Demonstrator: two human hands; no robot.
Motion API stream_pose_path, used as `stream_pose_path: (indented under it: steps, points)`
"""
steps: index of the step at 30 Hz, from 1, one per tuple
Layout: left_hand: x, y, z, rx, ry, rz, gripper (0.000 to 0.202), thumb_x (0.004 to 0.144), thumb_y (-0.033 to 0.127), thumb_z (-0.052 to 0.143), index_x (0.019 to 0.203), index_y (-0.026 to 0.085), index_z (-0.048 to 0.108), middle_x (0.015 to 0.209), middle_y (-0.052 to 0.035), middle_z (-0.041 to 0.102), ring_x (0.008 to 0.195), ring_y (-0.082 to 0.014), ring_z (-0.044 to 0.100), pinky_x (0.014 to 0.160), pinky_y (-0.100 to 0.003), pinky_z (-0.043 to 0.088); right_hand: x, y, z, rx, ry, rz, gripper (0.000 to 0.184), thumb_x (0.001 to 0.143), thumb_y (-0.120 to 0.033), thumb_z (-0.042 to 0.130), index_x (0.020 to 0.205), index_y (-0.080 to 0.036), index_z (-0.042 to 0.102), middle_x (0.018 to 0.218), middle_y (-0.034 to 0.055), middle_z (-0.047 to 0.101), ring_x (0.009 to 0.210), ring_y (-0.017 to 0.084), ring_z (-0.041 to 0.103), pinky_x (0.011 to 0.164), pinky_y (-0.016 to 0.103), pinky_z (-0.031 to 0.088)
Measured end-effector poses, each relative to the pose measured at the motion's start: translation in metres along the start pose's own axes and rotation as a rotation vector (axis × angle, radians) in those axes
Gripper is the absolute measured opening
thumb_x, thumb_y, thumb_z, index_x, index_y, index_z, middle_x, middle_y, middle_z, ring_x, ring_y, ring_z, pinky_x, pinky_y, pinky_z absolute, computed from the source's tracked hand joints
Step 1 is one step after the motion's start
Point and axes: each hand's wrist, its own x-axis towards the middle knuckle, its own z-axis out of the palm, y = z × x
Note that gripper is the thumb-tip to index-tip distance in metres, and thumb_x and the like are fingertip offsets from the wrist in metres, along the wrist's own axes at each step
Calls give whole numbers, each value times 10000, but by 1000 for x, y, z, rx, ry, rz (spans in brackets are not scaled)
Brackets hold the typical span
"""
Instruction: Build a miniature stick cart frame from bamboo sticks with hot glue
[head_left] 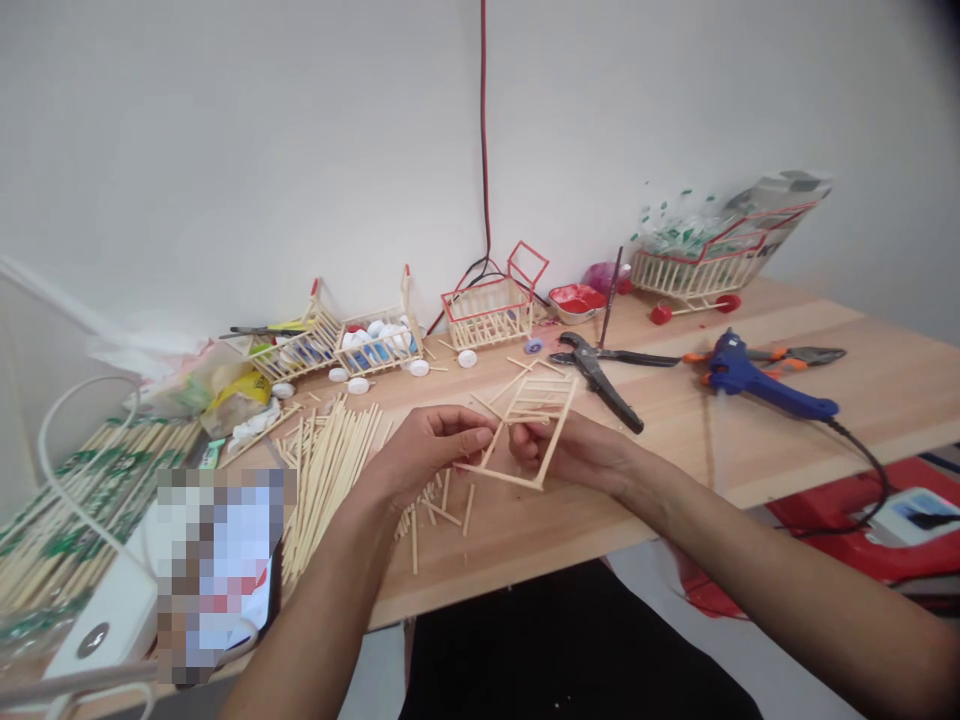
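Observation:
A small frame of thin wooden sticks (502, 478), with several crossbars near its far end, is held up above the table. My left hand (439, 450) pinches its left side between thumb and fingers. Behind the frame, the curled fingers of my right hand (570, 452) grip it from the right; some fingertips are hidden by the sticks. Short cut stick pieces (414, 540) lie below my left hand. To its left is a spread pile of long sticks (330, 480).
Small stick-built carts (379, 350) line the wall, some with white wheels. Pliers (600, 378) and a blue glue gun (765, 385) lie right. A red paint dish (576, 302) sits behind. A phone (232, 560) and bagged sticks (82, 510) occupy the left.

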Motion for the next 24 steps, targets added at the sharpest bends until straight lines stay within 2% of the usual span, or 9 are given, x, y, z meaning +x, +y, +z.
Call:
stream_pose_path:
  steps: [5, 9, 12, 20, 24]
  points:
    - [1, -2, 4, -4, -6, -30, 261, 686, 308, 798, 885, 162, 714, 759, -27, 709, 684, -107, 624, 633, -214, 418, 1, 1, -4, -73, -43, 41, 296, 781, -400, 722, 732, -110, 679, 669, 8, 555, 635, 94, 473, 612, 234, 353]
    - [1, -1, 7, -37, 7, -32, 253, 731, 348, 758, 855, 140, 685, 830, -61, 726, 752, -135, 662, 683, -237, 450, 4, 4, -6, -75, -58, 16, 294, 769, -396, 730, 691, -117, 684, 665, 11, 570, 627, 96, 474, 610, 234, 355]
    - [0, -1, 8, -81, 13, -40, 271, 761, 385, 722, 803, 128, 647, 824, -73, 722, 729, -138, 666, 683, -248, 462, 4, 6, -4, -59, -28, 29, 255, 753, -370, 748, 705, -124, 704, 643, 4, 566, 611, 92, 466, 588, 225, 351]
    - [-3, 0, 7, -108, -11, -98, 321, 734, 412, 747, 803, 151, 573, 745, -35, 705, 672, -126, 663, 641, -229, 453, -11, 9, 2, 9, -11, 108, 235, 751, -310, 767, 874, -114, 732, 783, 30, 634, 704, 91, 527, 637, 216, 393]
    - [-2, 0, 8, -90, 39, -130, 346, 684, 403, 781, 793, 151, 570, 752, -34, 704, 688, -132, 662, 680, -247, 471, -21, 11, 8, 67, 51, 195, 209, 742, -250, 774, 884, -106, 722, 803, 37, 649, 697, 78, 551, 607, 193, 402]
